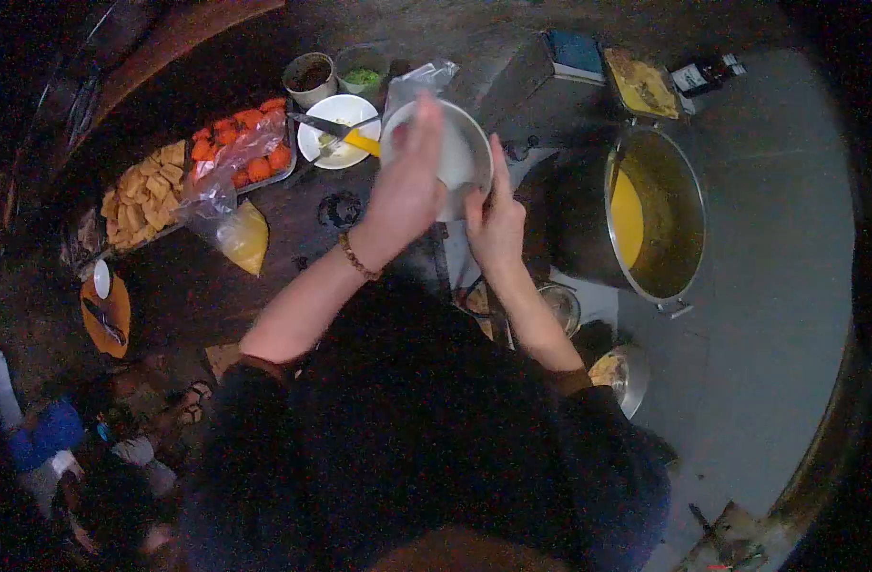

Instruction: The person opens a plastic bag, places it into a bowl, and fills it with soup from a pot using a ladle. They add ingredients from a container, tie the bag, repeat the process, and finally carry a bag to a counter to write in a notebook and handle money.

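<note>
Left hand (412, 181) lay nearly flat, fingers extended across the round bowl (482, 145), pale inside, over the bench (298, 224); right hand (499, 227) gripped its side. Deep metal pot (682, 224) held smooth yellow liquid (627, 219); tray (288, 172), lumpy red pieces (258, 170).

Both arms observed extended forward from the torso, converging in front of the person. Left forearm (307, 305): bare, running diagonally inward; wrist in line with the forearm, nearly straight. Left hand (413, 176): back uppermost, fingers (426, 129) outstretched and close together, their tips blurred from where I stand. Right forearm (543, 324): bare, angled forward and inward. Right hand (498, 229): near the left, apart from it; thumb (475, 208) opposed to the fingers in a holding pose, index finger (500, 172) straight, pointing forward.
</note>
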